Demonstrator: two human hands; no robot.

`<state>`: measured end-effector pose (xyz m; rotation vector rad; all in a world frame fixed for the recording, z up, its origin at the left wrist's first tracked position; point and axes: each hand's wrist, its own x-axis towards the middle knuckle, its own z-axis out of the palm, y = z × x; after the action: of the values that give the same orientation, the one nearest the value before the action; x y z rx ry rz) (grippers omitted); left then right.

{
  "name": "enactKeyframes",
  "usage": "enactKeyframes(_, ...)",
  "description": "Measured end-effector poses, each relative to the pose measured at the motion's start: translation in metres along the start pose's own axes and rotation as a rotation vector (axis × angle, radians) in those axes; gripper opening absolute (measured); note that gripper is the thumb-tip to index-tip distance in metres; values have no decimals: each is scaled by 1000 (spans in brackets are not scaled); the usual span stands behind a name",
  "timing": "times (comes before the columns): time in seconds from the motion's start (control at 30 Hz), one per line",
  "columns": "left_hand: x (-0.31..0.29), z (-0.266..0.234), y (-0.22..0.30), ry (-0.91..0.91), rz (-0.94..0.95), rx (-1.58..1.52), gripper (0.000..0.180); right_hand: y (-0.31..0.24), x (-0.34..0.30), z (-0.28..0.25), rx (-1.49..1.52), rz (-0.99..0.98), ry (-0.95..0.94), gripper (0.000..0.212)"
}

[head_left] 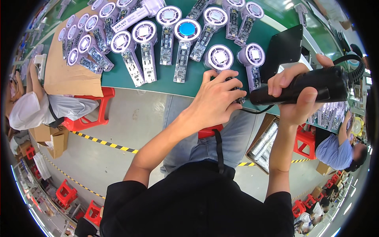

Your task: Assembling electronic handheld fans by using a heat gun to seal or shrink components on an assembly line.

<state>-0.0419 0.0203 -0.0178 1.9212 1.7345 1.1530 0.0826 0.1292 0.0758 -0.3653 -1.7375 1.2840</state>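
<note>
At the table's front edge my left hand (218, 96) is closed over the handle of a pale lilac handheld fan (219, 57). Its round head, with a white square in the centre, points away from me; part of the handle's exposed circuit board is hidden under my fingers. My right hand (294, 93) grips a thick black cylindrical tool (325, 85), held above the table to the right of the fan. The tool's left end comes close to my left fingers. Another fan (252, 55) with its board showing lies just right of the held one.
Several open-backed fans, one with a blue disc (187, 29), spread over the green table (114, 79). Cardboard (71, 83) covers its left part. A black panel (284, 45) stands at right. Beneath sits a tray of parts (265, 144). Other people work at both sides near red stools (103, 110).
</note>
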Motion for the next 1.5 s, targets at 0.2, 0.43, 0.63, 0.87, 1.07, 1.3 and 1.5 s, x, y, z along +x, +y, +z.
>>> enactKeyframes(0.2, 0, 0, 1, -3, -1, -3, 28, 3, 0, -4, 55, -21, -7, 68)
enactKeyframes(0.43, -1, 0, -1, 4, 5, -1, 29, 4, 5, -5, 176, -51, 66, 72)
enactKeyframes(0.63, -2, 2, -2, 8, 8, 9, 31, 8, 3, -4, 183, -63, 51, 69)
enactKeyframes(0.87, -4, 4, -6, 14, 18, 12, 32, 16, 2, -20, 121, 8, 16, 62)
enactKeyframes(1.07, -5, 12, -12, 78, 63, -1, 34, 24, 4, -27, 263, 63, 272, 48)
enactKeyframes(1.3, -2, 11, -11, 65, 71, -40, 32, 29, -17, -53, 289, 133, 477, 44)
enactKeyframes(1.5, -9, 4, -13, 49, 59, -26, 31, 40, -29, -53, 449, 63, 339, 53)
